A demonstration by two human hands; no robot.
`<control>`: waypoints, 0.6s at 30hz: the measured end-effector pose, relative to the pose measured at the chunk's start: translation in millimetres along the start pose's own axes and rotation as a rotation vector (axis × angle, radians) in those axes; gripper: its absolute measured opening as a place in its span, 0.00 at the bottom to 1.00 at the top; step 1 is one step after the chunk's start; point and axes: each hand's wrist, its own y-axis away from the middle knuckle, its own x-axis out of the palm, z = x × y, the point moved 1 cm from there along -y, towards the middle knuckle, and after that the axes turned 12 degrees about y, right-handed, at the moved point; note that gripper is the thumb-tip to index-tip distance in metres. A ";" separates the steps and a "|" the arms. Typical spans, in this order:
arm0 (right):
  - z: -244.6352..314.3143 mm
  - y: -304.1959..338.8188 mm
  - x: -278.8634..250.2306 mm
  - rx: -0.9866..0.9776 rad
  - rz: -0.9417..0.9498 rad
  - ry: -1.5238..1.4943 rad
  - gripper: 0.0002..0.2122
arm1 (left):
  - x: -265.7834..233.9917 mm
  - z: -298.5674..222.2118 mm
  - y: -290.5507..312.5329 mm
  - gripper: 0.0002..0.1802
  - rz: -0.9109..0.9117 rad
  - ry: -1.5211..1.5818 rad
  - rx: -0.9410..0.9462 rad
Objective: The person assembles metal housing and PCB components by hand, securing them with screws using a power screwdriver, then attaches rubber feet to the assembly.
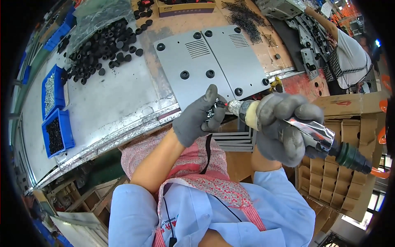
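Observation:
My left hand (195, 115), in a grey glove, is closed around several small screws (210, 113), its thumb pointing up. In my gloved right hand (284, 123) is a power screwdriver (314, 136), gripped around its shiny body. The tool lies nearly level, and its taped nose (236, 108) points left. Its tip meets the fingers of my left hand; whether a screw sits on it I cannot make out. Just beyond both hands, two grey metal panels (175, 59) lie side by side. Round black rubber feet (184, 75) sit on them, near slotted vents.
Loose black rubber feet (119, 44) are heaped at the far left, by a plastic bag (103, 14). Two blue bins (69, 135) hold silver and black screws. Wire springs (247, 18) lie at the back. A divided cardboard box (368, 156) and a co-worker (352, 57) are to the right.

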 end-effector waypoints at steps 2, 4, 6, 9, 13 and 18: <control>6.3 0.5 1.7 0.063 -0.053 0.008 0.18 | -0.8 -0.4 0.3 0.27 -0.018 0.013 -0.015; 8.5 2.2 2.3 0.127 -0.104 0.012 0.21 | -1.2 0.0 1.3 0.28 -0.038 0.028 -0.027; 8.5 4.5 0.7 0.104 -0.129 0.029 0.20 | -0.5 0.3 0.8 0.23 -0.112 0.012 -0.020; 5.3 1.4 1.7 0.037 -0.077 -0.007 0.19 | -0.2 -2.8 0.0 0.24 -0.035 -0.097 0.035; -0.3 -0.9 6.4 -0.064 -0.026 0.060 0.19 | 4.4 -5.9 -0.6 0.30 -0.043 -0.138 0.102; -1.1 -3.1 6.6 -0.101 -0.002 0.063 0.20 | 2.1 -6.7 -3.5 0.32 0.002 -0.176 0.104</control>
